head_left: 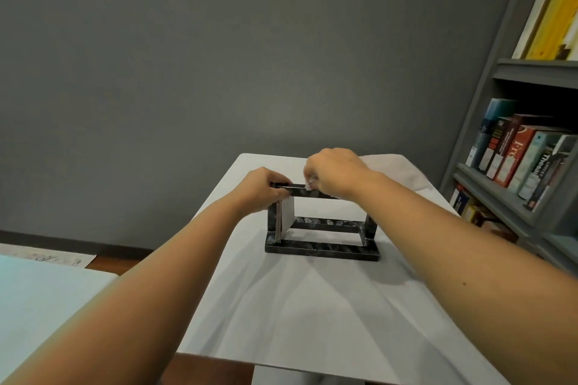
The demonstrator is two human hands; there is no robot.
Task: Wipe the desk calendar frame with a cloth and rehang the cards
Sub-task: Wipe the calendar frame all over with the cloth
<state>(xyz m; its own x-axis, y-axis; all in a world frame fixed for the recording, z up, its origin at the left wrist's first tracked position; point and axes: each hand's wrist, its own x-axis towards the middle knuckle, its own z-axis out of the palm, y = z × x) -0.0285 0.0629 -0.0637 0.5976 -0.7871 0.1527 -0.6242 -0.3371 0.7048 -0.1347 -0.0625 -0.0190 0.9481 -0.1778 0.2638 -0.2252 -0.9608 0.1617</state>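
The frame, dark and marbled, stands upright near the middle of the white-covered counter. A stack of cards hangs from the left end of its top bar, edge-on and close against the left post. The left hand grips that end of the bar just above the cards, fingers curled round it. The right hand curls over the bar further right, fingertips pinching it. A pale cloth lies behind the right hand at the far edge. A grey bookshelf with books stands to the right.
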